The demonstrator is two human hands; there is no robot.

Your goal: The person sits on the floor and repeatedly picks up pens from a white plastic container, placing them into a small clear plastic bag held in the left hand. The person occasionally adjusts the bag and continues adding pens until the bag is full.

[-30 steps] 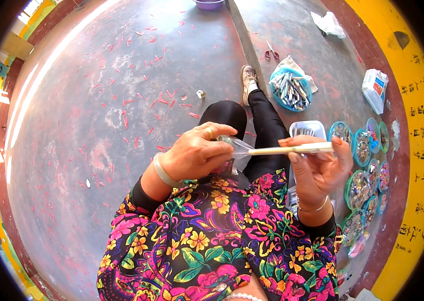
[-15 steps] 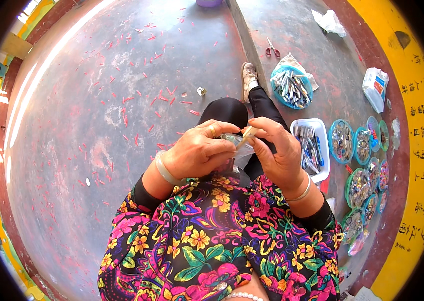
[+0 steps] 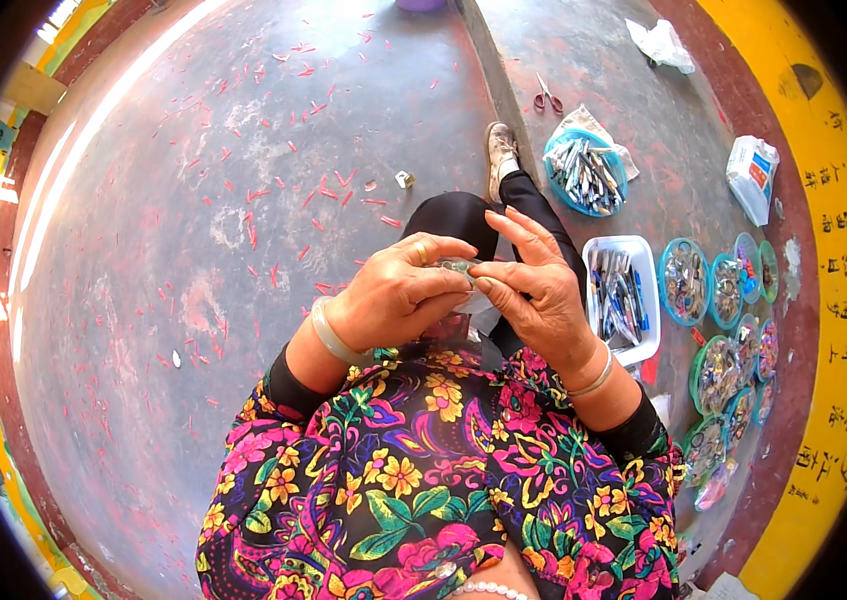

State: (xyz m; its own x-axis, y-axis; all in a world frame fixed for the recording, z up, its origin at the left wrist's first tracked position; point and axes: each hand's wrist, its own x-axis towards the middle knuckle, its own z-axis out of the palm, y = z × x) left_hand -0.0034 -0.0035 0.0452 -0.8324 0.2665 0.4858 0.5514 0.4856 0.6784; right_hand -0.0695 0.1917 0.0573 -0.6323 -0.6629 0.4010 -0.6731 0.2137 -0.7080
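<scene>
My left hand (image 3: 395,297) and my right hand (image 3: 533,288) meet in front of my chest over my lap. Between their fingertips they pinch a small clear plastic wrapper (image 3: 458,268) with something shiny inside; a pale flap of it hangs below the fingers. My left hand wears a ring and a pale bangle, my right wrist a thin bangle. What the wrapper holds is mostly hidden by the fingers.
A white tray (image 3: 605,245) of pens lies by my right knee. A blue bowl (image 3: 555,145) of pens and red scissors (image 3: 546,97) sit farther out. Several round lidded tubs (image 3: 685,282) line the right side. Red scraps (image 3: 328,190) litter the grey floor.
A second ago my right hand held a long pale stick out to the right. It has come in to meet my left hand, and the stick is no longer visible.
</scene>
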